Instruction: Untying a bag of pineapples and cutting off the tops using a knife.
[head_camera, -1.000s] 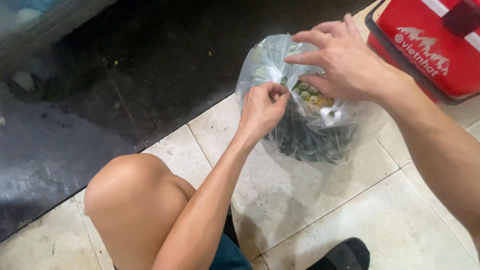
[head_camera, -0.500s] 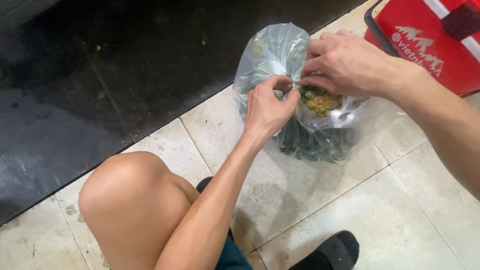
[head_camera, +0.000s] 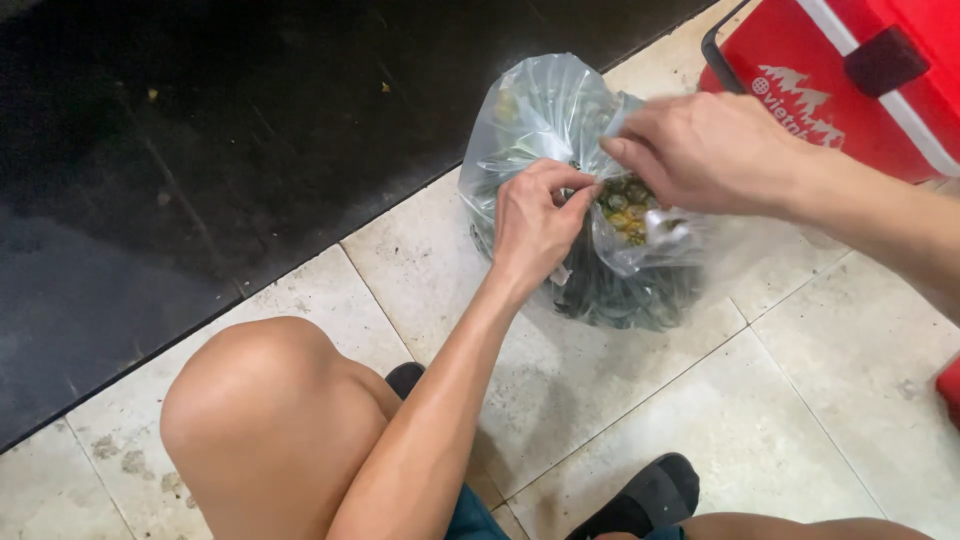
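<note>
A clear plastic bag (head_camera: 545, 120) sits on the pale tiled floor (head_camera: 620, 400), holding dark green and yellowish pieces that look like plant or fruit matter. My left hand (head_camera: 535, 225) pinches the bag's near rim at its mouth. My right hand (head_camera: 705, 150) grips the rim opposite, fingers closed on the plastic. Both hands meet right above the opening, and part of the contents is hidden behind them.
A red box with a white stripe and black strap (head_camera: 860, 70) stands close behind the bag at the upper right. A dark wet floor area (head_camera: 200, 150) borders the tiles on the left. My bare knee (head_camera: 260, 420) and black sandals (head_camera: 650, 495) are near the bottom.
My right hand has come down from above the bag and closed on its rim. My left hand keeps its pinch on the near rim. The camera view has shifted slightly.
</note>
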